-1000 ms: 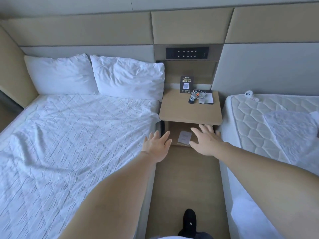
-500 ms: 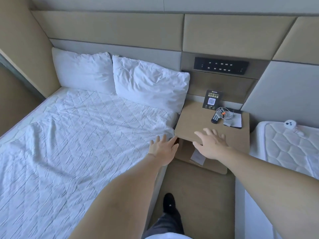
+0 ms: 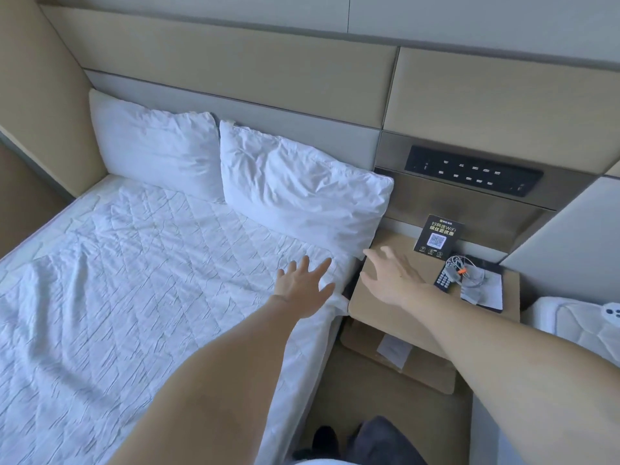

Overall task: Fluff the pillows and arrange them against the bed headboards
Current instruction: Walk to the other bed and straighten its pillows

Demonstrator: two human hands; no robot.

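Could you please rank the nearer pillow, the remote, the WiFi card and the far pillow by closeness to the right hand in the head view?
From the right hand:
1. Remote, just right of it on the nightstand.
2. WiFi card, behind, against the wall; nearer pillow, left: too close to call.
3. Far pillow, farthest left.

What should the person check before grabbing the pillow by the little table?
1. Left hand open and empty: ok.
2. Right hand open and empty: ok.
3. Near pillow within reach: ok, just ahead of both hands.
4. Nothing lying on that pillow: ok.
5. Remote control and cable on the bedside table clear of the right arm: cannot tell, they sit close.
6. Far pillow against the headboard: ok.
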